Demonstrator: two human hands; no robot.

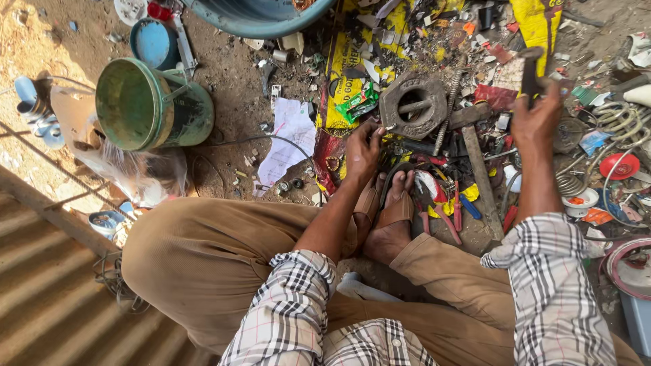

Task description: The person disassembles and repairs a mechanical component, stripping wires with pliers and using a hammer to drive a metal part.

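Head view, left hand: the left hand [363,150] reaches down to the dirt ground [230,88], fingers bent together and pinching something small at the near edge of a square metal block [412,105]; what the fingertips hold is too small to tell.
Head view, metal block: grey-brown and square with a round hollow and a bar across it; it lies flat on a yellow printed sheet [346,74] among scrap, just beyond the left hand.
Head view, right hand: the right hand [536,122] is raised above the clutter, closed around the dark handle of a tool [529,71] that stands upward out of the fist; the tool's head is hard to make out.
Head view, body: the person sits cross-legged in tan trousers and a checked shirt, one sandalled foot [397,210] between the arms.
Head view, nearby: red-handled pliers [434,207] lie just beside the foot; a wooden-handled hammer [478,166] lies between the two hands.
Head view, left side: a green bucket [152,105] lies tipped on its side, well apart from the hands, with a crumpled paper [290,135] between it and the sheet.
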